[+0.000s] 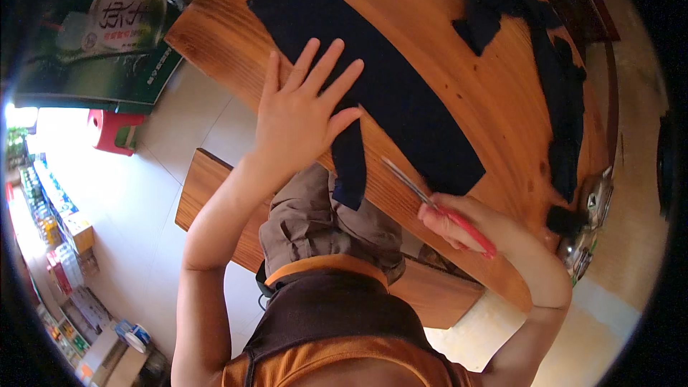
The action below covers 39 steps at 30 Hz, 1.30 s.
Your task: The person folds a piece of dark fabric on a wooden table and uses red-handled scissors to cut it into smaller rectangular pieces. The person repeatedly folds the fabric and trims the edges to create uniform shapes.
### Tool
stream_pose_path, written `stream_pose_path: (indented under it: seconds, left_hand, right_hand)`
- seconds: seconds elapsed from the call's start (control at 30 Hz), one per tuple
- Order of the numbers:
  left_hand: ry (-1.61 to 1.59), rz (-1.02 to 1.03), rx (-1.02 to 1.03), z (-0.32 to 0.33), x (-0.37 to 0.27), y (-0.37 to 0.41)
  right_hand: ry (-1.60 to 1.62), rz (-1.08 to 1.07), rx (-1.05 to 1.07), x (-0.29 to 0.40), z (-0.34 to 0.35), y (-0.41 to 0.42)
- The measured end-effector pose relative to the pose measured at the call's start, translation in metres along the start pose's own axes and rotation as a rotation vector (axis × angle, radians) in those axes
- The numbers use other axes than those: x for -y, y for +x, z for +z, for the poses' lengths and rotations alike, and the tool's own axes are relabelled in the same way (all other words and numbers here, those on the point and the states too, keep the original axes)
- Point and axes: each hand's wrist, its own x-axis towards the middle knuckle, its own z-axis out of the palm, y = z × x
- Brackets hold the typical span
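Observation:
A long piece of dark fabric point(387, 70) lies flat on the wooden table point(494, 118). Its near edge is partly cut, and a narrow strip of the fabric point(350, 166) hangs past the table edge over my lap. My left hand point(301, 102) presses on the fabric's near side with fingers spread, its thumb by the top of the strip. In my right hand point(457, 220) are scissors point(467, 228) with red handles. Their blades point up and left, apart from the cloth's cut edge, and look nearly closed.
More dark fabric pieces point(556, 113) lie along the table's far right side. Clear plastic packaging point(583, 247) sits near the right end. A wooden bench point(430, 295) is beneath me. On the left stand a red plastic stool point(110, 131) and shelves with bottles point(40, 199).

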Motion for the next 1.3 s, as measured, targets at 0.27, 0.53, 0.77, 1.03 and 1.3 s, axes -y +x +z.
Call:
stream_pose_path:
  seconds: [0.27,0.53,0.77,1.03,1.3]
  left_hand:
    - [0.174,0.047,0.156,-0.004,0.018,-0.007]
    - [0.099,0.211,0.279,0.005,0.080,0.036]
    - [0.253,0.248,0.237,-0.008,0.071,0.038]
    - [-0.214,0.429,0.314,-0.015,-0.079,-0.045]
    - [-0.465,0.592,0.336,-0.010,-0.121,-0.068]
  right_hand:
    - [-0.610,-0.335,-0.476,0.039,0.001,-0.056]
    - [-1.123,-0.671,-0.565,-0.001,-0.007,-0.012]
    - [-0.910,-0.290,-0.934,-0.011,0.000,-0.043]
    - [-1.282,-0.009,-1.069,-0.002,-0.074,-0.052]
    - [-0.910,-0.477,-0.879,0.022,-0.009,-0.010]
